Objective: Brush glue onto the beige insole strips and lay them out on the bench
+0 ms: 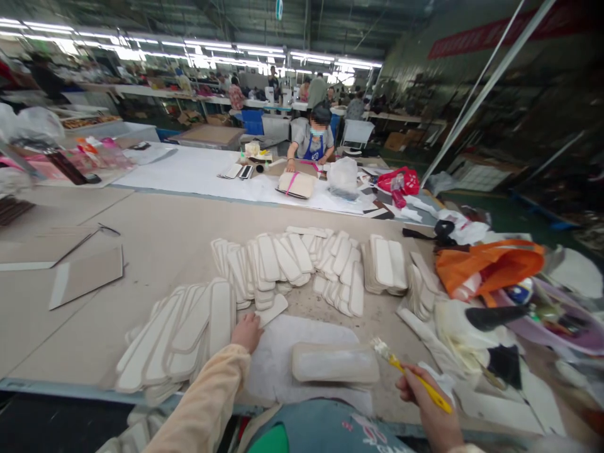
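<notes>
In my right hand [427, 396] is a small brush [418, 376] with a yellow handle, its pale bristles pointing up and left. Left of the bristles lies a stack of long rounded white pieces [335, 362] on a sheet of white paper [283, 336]; the top piece has a greyish, wet-looking middle. My left hand [247, 332] has its fingers closed on the near end of a single white strip [274, 309], at the paper's upper left edge. Fanned rows of similar white pieces [189, 333] lie beside my left forearm, and more spread out beyond it.
An orange bag [491, 267] and a lilac basin [561, 330] of odds and ends crowd the right side. Flat boards [89, 277] lie at left. Across the table a person [311, 141] in a blue apron sits with a cream bundle [296, 185].
</notes>
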`<state>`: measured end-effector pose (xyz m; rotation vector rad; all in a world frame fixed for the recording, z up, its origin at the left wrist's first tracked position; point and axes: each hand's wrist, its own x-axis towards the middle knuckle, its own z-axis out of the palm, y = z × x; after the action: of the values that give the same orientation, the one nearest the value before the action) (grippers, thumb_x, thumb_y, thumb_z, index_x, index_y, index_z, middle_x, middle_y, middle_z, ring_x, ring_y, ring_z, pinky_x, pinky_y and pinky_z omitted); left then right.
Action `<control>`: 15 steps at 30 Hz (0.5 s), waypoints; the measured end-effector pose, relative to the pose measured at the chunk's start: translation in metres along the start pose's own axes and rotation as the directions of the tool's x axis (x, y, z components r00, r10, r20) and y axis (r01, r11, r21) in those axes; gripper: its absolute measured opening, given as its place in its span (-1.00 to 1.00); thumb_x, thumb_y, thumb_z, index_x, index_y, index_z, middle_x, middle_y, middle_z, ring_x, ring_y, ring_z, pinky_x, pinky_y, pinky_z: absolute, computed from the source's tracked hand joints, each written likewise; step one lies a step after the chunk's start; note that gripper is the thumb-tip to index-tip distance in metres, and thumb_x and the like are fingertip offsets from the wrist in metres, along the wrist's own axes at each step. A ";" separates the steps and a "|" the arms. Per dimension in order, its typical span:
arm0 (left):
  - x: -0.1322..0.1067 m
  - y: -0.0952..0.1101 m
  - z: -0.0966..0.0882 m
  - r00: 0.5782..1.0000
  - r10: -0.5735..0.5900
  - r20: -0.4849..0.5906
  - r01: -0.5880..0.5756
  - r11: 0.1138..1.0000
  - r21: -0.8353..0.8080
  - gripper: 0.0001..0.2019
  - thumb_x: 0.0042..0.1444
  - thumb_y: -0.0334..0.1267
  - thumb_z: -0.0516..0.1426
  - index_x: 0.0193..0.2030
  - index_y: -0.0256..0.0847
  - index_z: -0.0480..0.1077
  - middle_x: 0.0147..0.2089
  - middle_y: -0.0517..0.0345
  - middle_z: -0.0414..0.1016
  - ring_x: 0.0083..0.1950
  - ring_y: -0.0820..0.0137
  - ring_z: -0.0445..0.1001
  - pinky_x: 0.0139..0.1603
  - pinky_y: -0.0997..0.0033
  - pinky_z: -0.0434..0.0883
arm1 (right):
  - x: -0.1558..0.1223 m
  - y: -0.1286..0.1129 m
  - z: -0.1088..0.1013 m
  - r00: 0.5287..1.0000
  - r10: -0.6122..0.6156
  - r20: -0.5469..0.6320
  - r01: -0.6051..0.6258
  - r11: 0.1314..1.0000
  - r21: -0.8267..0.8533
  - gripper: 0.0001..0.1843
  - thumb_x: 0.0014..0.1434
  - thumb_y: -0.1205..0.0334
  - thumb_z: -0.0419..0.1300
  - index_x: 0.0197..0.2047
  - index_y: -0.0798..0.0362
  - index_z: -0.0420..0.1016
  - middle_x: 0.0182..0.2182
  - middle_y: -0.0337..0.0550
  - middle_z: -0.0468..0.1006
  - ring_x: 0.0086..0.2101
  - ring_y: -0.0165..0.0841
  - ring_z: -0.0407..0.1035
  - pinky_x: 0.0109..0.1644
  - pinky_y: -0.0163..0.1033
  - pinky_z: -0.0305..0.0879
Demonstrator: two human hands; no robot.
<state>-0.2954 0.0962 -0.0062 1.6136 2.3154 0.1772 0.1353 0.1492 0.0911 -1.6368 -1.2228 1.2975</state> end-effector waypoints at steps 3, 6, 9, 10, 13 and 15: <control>0.005 -0.009 0.002 0.999 0.046 0.021 -0.046 0.999 0.006 -0.83 0.07 -0.33 0.09 -0.21 -0.28 0.45 -0.05 -0.16 0.41 0.06 0.13 0.32 0.06 0.12 0.27 | 0.001 -0.001 0.005 1.000 0.001 0.008 -0.001 1.000 -0.012 -0.58 -0.02 -0.10 0.21 -0.19 0.02 0.42 -0.52 -0.24 0.48 -0.52 -0.35 0.35 -0.42 -0.25 0.37; 0.007 -0.017 0.002 0.995 0.096 0.035 -0.096 0.995 0.002 -0.82 0.12 -0.34 0.03 -0.27 -0.25 0.47 -0.08 -0.12 0.44 0.01 0.18 0.37 0.07 0.16 0.27 | 0.002 0.000 0.011 0.998 0.014 0.060 -0.014 1.000 -0.012 -0.57 -0.02 -0.11 0.21 -0.20 0.04 0.43 -0.53 -0.21 0.49 -0.52 -0.32 0.37 -0.43 -0.23 0.38; 0.004 -0.021 -0.002 0.989 0.147 0.033 -0.146 0.989 -0.012 -0.76 0.15 -0.38 -0.04 -0.29 -0.23 0.46 -0.06 -0.08 0.45 0.01 0.22 0.38 0.08 0.19 0.28 | 0.002 0.002 0.016 0.997 -0.016 0.077 0.017 1.000 -0.008 -0.56 -0.01 -0.12 0.21 -0.20 0.05 0.43 -0.52 -0.19 0.50 -0.52 -0.32 0.38 -0.42 -0.22 0.39; 0.002 -0.020 -0.004 0.986 0.165 0.025 -0.165 0.986 -0.019 -0.74 0.17 -0.37 -0.07 -0.25 -0.22 0.45 -0.03 -0.07 0.44 0.04 0.22 0.37 0.09 0.21 0.27 | 0.002 0.002 0.018 0.997 -0.039 0.067 0.040 0.999 -0.004 -0.56 0.00 -0.12 0.22 -0.19 0.06 0.42 -0.51 -0.18 0.51 -0.51 -0.32 0.39 -0.40 -0.22 0.40; -0.012 -0.002 -0.018 0.972 0.235 -0.005 -0.235 0.970 -0.067 -0.70 0.24 -0.28 -0.16 -0.10 -0.17 0.37 0.00 -0.02 0.42 0.04 0.28 0.37 0.07 0.27 0.29 | 0.001 0.000 0.021 0.993 -0.121 0.011 0.120 0.992 0.025 -0.56 0.02 -0.10 0.22 -0.17 0.05 0.41 -0.40 -0.11 0.55 -0.42 -0.29 0.44 -0.28 -0.19 0.44; -0.024 0.021 -0.033 0.952 0.306 -0.003 -0.303 0.940 -0.160 -0.69 0.27 -0.21 -0.20 -0.09 -0.16 0.32 -0.13 0.03 0.45 -0.09 0.31 0.42 -0.05 0.32 0.33 | 0.001 -0.004 0.024 0.987 -0.160 0.017 0.159 0.987 0.037 -0.59 0.04 -0.09 0.22 -0.18 0.05 0.38 -0.31 -0.05 0.56 -0.32 -0.25 0.46 -0.21 -0.16 0.44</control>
<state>-0.2795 0.0841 0.0353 1.8698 1.9662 0.4013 0.1106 0.1503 0.0890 -1.4724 -1.3068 1.2313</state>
